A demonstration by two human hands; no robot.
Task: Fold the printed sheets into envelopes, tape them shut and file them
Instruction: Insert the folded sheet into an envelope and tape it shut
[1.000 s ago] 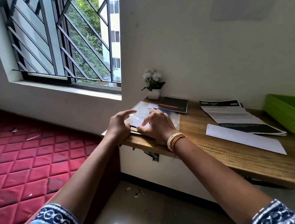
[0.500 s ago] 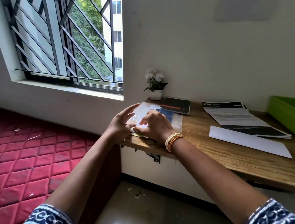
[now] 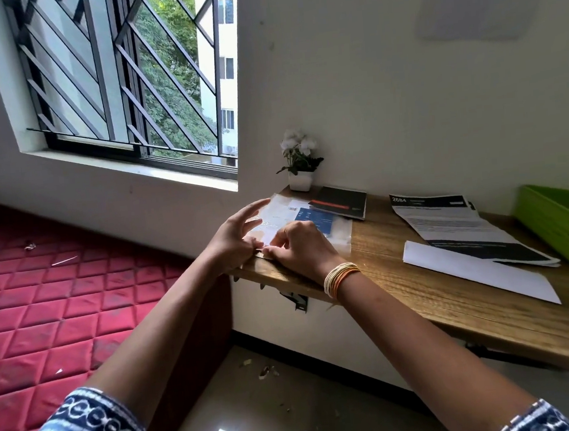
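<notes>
Pinched together, both grips, left hand (image 3: pixel 235 238) and right hand (image 3: pixel 299 248), hold clear tape (image 3: pixel 266 230) over the envelope (image 3: pixel 325 222).

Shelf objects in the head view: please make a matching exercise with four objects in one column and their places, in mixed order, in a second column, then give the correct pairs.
Objects:
1. flower pot
2. green basket
3. black booklet
4. plain white sheet

Places:
A. far right end of the wooden shelf
B. back left corner, against the wall
C. just right of the flower pot
D. partly over the near edge of the printed sheets

Pairs: 1-B, 2-A, 3-C, 4-D
</notes>
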